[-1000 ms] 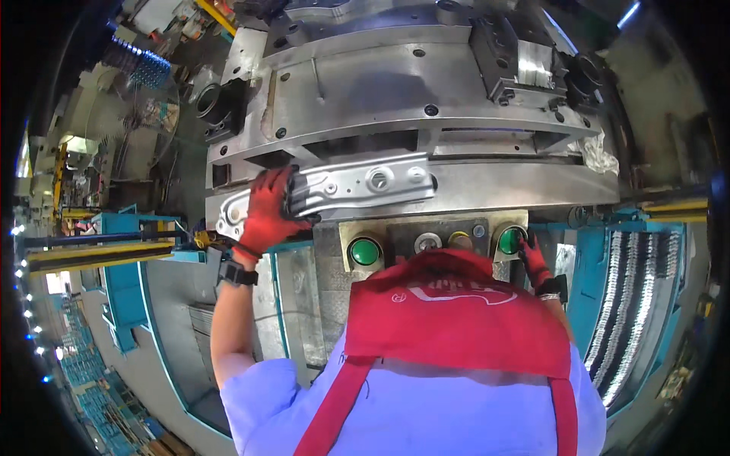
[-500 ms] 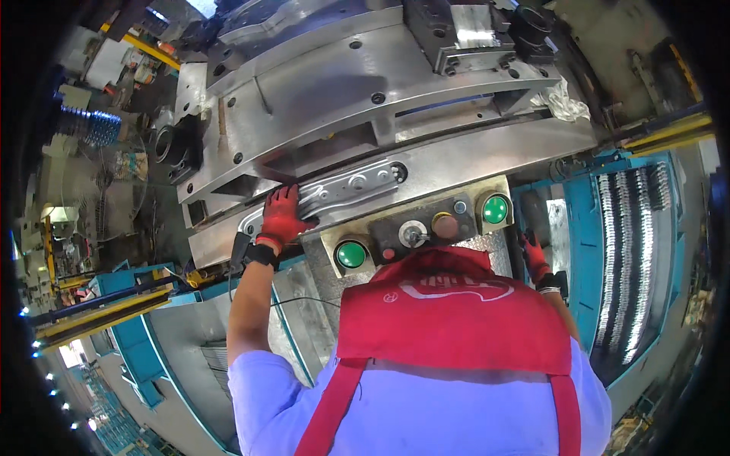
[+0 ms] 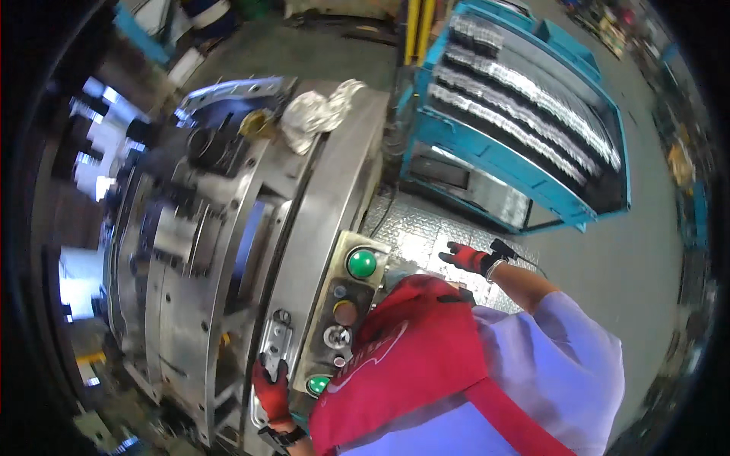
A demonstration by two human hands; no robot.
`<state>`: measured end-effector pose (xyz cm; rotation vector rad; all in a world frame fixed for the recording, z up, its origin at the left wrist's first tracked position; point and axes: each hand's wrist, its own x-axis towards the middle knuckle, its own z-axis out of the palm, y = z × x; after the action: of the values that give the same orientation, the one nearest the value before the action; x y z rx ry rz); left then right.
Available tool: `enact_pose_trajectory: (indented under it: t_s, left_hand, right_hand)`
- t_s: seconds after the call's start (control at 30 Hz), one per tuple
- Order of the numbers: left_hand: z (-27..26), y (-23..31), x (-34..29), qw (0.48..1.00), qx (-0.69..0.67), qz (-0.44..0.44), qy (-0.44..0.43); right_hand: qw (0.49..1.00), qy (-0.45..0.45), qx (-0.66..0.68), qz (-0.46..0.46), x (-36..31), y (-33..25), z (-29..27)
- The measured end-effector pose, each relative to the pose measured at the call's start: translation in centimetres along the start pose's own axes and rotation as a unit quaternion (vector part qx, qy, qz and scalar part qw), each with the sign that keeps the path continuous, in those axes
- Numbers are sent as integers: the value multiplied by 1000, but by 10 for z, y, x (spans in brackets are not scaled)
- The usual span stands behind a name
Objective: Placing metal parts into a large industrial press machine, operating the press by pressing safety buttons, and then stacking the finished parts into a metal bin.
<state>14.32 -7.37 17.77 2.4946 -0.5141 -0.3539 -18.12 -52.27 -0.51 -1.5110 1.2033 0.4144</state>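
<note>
Sheet-metal bracket lies along the die's steel ledge, under our red-gloved left hand; we cannot tell whether those fingers grip it. Just right of that hand sits our push-button control box. Farther right, our right hand spreads its fingers, holding nothing, near a teal parts bin.

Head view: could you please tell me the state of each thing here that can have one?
left grip, on the metal part, closure unclear
right grip, open, apparently empty
metal part, lying on the machine ledge, partly covered
upper green button, uncovered
lower green button, partly hidden by the apron
silvery sheet, crumpled
teal bin, holding rows of shiny metal pieces
</note>
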Motion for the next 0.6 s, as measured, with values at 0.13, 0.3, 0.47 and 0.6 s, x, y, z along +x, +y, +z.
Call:
enact_pose_trajectory:
  t_s: [0.13, 0.3, 0.47, 0.6]
  left_hand:
    - [37, 91, 24, 987, -90, 76, -113]
    - [76, 163, 28, 912, -233, 41, -334]
    - [122, 156, 16, 894, -162, 149, -390]
    - [139, 166, 11, 878, -114, 168, -434]
  right_hand:
    - [999, 5, 41, 34, -12, 24, -5]
    - [975, 100, 193, 41, -52, 89, 20]
    - [967, 83, 209, 122, -100, 178, 59]
    - [979, 96, 116, 140, -123, 222, 74]
